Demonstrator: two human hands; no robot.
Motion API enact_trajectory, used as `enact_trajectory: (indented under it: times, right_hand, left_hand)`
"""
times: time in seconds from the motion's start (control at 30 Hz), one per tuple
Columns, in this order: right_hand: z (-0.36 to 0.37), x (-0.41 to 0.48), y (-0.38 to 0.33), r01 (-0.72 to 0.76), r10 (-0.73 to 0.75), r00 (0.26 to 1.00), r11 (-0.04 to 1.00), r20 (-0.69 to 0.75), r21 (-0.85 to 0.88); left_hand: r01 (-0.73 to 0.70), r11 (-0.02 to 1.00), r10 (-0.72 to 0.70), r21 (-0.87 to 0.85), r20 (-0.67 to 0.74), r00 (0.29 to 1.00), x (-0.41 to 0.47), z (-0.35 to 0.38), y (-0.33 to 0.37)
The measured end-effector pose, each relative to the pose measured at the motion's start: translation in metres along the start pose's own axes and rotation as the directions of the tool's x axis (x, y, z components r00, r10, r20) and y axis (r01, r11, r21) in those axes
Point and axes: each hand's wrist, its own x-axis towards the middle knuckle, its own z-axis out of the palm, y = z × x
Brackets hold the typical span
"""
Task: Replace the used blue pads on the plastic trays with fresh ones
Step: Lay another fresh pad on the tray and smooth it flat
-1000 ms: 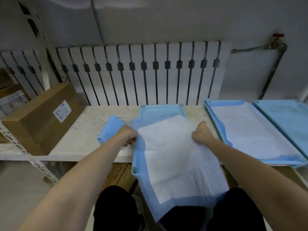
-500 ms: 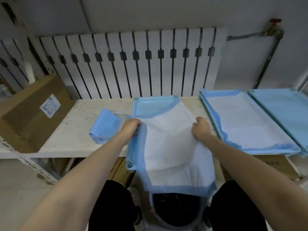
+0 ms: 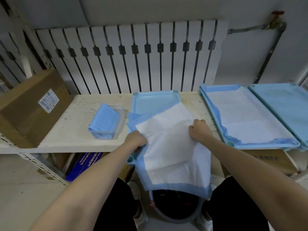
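White radiator ribs (image 3: 133, 55) back a scratched shelf top (image 3: 75, 130). The left hand (image 3: 135, 140) is curled tight on the left edge of the used pad (image 3: 171, 147). The right hand (image 3: 199, 130) bunches the pad's right edge, fingers closed on the sheet. Between them the pad lies white face up with its blue border showing. Its far part rests on the middle tray (image 3: 153, 100) beyond the knuckles, and its near part hangs below both wrists over a dark-lined bin (image 3: 175, 212) on the floor. Out past the left hand lies a wrapped pack of fresh pads (image 3: 105, 121). Past the right hand stands a lined tray (image 3: 266, 145) that already carries a pad.

The step in hand, as I judge it, is drawing the used sheet off the tray and into the bin. To do it well, pull evenly with both hands so the thin sheet does not tear. Fold the white face inward before letting go — anything on it then stays inside. Mind the tray too: its near corner juts past the shelf edge just under the left hand, and it could slide along with the pad.
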Motion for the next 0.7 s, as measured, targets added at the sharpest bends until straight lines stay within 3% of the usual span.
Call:
enact_trajectory:
  times: [0.1, 0.2, 0.53, 0.7]
  right_hand:
    - [0.000, 0.001, 0.005, -0.005, 0.005, 1.000, 1.000, -0.001, 0.019]
    - [0.001, 0.003, 0.009, -0.026, 0.026, 1.000, 1.000, 0.005, 0.011]
    - [0.002, 0.004, 0.013, -0.012, 0.007, 0.999, 0.996, 0.050, 0.089]
    - [0.005, 0.005, 0.012, -0.025, 0.016, 0.997, 0.992, 0.076, 0.126]
  left_hand:
    - [-0.090, 0.996, 0.086, -0.007, -0.221, 0.972, 0.009, -0.006, -0.009]
    - [-0.104, 0.994, 0.090, -0.026, -0.314, 0.945, 0.014, -0.015, -0.012]
    - [0.023, 0.992, -0.056, -0.124, -0.276, 0.960, 0.032, -0.015, -0.023]
    - [0.022, 0.999, -0.032, -0.035, -0.291, 0.956, 0.036, -0.016, -0.024]
